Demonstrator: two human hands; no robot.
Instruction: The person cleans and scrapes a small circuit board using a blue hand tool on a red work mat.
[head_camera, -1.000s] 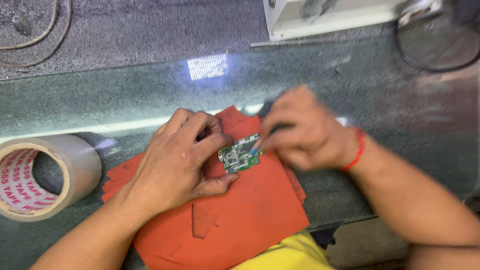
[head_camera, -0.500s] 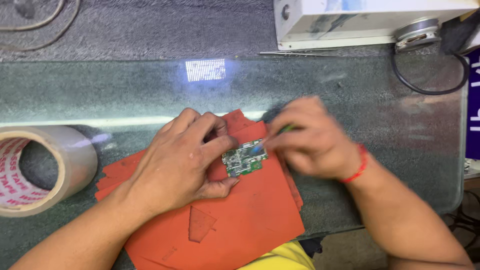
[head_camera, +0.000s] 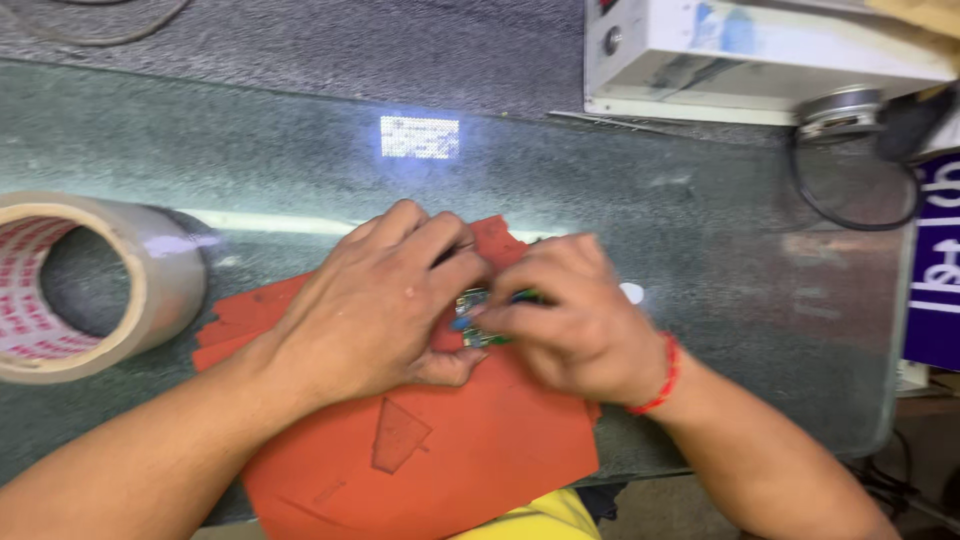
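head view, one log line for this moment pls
left hand: holds small green circuit board | right hand: touching board | under: orange rubber mat | left: tape roll

Bright overhead light, glare on glass tabletop (head_camera: 300, 150), slight blur

My tabletop (head_camera: 250, 160) is dark green glass, throwing back a bright lamp glare (head_camera: 419, 137); a white box-shaped unit (head_camera: 760, 55) stands at its far edge.

A big tape roll (head_camera: 75, 285) blocks the left side. A white box (head_camera: 740, 55) stands far right. Bare glass table (head_camera: 300, 150) lies between.
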